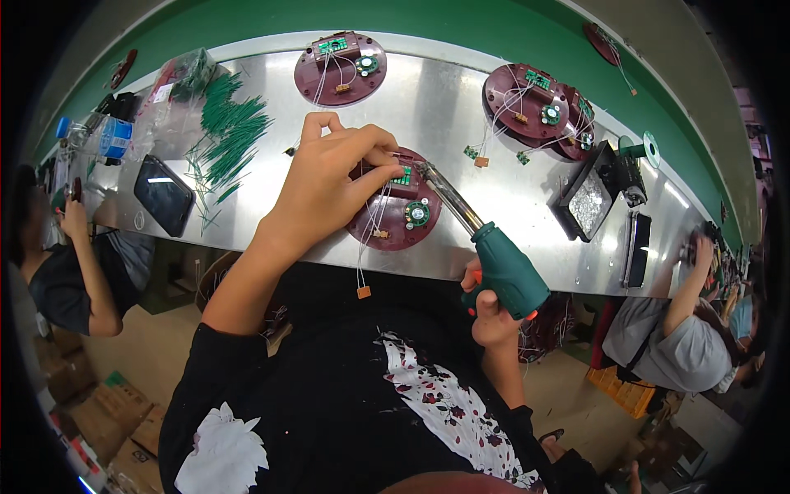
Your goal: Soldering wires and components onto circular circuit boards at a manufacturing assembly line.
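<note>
1. My left hand is bent over the maroon disc, thumb and index fingertip close together at its green circuit board; I cannot tell what, if anything, they pinch.
2. My right hand is wrapped around the grip of a green soldering gun, its metal barrel slanting up and leftward so that the tip is at or just beside the board.
3. The disc lies on the metal table right in front of me, near the front edge; a small orange plate hangs from its pale wires past that edge.
4. Beyond my left hand sits another maroon disc; more overlap in a group to the right.
5. Green wires are heaped to the left, near a dark phone.
6. A black tray stands to the right.
</note>
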{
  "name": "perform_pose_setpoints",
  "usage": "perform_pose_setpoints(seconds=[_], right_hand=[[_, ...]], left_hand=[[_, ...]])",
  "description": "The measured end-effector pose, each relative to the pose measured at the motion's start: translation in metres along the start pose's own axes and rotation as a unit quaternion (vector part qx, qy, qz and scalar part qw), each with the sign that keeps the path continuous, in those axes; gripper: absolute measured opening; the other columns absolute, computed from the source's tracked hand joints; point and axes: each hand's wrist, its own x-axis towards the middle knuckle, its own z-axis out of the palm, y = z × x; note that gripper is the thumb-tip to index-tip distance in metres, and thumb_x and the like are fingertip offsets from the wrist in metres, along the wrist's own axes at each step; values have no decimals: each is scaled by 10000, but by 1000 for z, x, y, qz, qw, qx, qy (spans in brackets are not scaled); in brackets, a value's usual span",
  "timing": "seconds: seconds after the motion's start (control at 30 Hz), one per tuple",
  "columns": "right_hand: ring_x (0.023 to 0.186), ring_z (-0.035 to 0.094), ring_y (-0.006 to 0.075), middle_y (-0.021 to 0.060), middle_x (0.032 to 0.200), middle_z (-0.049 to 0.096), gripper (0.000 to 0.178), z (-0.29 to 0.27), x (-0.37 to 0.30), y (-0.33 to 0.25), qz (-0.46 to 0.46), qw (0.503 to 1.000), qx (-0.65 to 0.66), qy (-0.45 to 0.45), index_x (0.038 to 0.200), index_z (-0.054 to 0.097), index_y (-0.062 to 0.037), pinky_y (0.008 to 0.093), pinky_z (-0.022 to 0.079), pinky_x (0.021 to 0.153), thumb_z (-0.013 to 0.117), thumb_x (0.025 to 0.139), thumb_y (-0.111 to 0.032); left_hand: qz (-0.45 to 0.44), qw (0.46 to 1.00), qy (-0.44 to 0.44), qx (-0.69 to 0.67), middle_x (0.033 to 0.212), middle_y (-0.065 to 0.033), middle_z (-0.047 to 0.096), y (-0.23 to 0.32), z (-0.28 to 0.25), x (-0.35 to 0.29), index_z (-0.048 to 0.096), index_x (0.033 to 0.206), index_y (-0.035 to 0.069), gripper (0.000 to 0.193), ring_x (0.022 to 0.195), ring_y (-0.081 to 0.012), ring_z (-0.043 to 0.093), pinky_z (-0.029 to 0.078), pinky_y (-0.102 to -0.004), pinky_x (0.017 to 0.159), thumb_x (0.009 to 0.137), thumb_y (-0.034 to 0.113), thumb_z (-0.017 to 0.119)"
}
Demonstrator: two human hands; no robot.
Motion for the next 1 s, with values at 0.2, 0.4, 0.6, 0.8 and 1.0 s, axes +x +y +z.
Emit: perform_pose_setpoints(seconds=[0.2,0.4,0.6,0.8,1.0], right_hand=[[715,601,146,81,884,650,564,0,0,3,-12,1000,-10,-4,1195,617,36,294,496,648,637,1025,-502],[679,620,185,78,822,640,405,-2,-3,3,17,999,-47,-9,1029,663,1,302,481,618,745,962,-390],[665,635,216,91,795,645,360,-2,0,4,-8,999,-53,6,976,691,-11,308,483,607,791,930,-353],[736,622,171,87,915,654,523,-4,0,-3,24,1000,0,-12,1150,636,39,317,506,687,679,1000,-460],[780,626,166,95,971,661,668,-9,-4,0,29,998,57,14,1241,600,71,334,528,751,577,1035,-563]], left_hand=[[3,1000,14,6,818,2,774,2,1,-3,682,955,91,171,730,-147,655,347,-354,924,868,154,815],[-4,1000,20,7,812,-7,773,3,4,-3,685,922,90,166,705,-149,653,357,-353,897,860,159,824],[-4,1000,22,13,819,2,774,5,5,-3,705,932,86,172,695,-135,612,361,-336,875,836,143,835],[-36,999,10,17,812,17,759,11,4,0,718,931,86,186,706,-152,552,380,-327,843,810,141,849],[-58,998,-10,18,802,14,742,16,-1,4,707,914,83,194,735,-180,556,416,-331,824,794,129,852]])
